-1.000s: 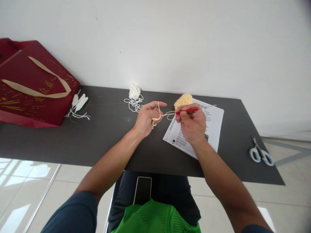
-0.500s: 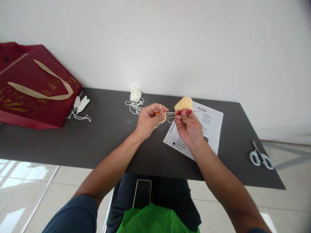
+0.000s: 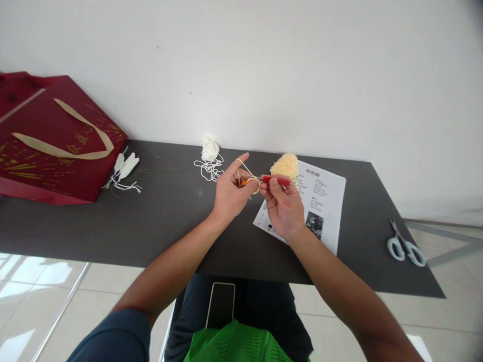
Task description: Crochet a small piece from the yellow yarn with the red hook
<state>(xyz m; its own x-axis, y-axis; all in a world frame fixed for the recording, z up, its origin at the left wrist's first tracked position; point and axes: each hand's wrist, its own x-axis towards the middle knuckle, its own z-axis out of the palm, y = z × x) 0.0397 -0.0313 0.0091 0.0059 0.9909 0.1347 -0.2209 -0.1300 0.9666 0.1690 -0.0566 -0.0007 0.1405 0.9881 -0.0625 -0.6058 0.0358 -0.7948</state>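
Note:
My left hand pinches a small piece of pale yellow crochet work between thumb and fingers, with a small orange bit beside the thumb. Yarn loops over its raised index finger. In my right hand is a crochet hook with a red handle; its thin shaft reaches left to the yarn at my left fingertips. Behind the right hand sits a ball of pale yellow yarn. A printed sheet lies partly under that hand and the yarn.
White yarn lies tangled at the table's back, beside the wall. Small white pieces with loose tails lie next to a red gift bag on the left. Scissors rest near the right edge. A phone is on my lap.
My right hand has moved left with the hook, bringing it up to my left hand. The left index finger has lifted and straightened, drawing the yarn up.

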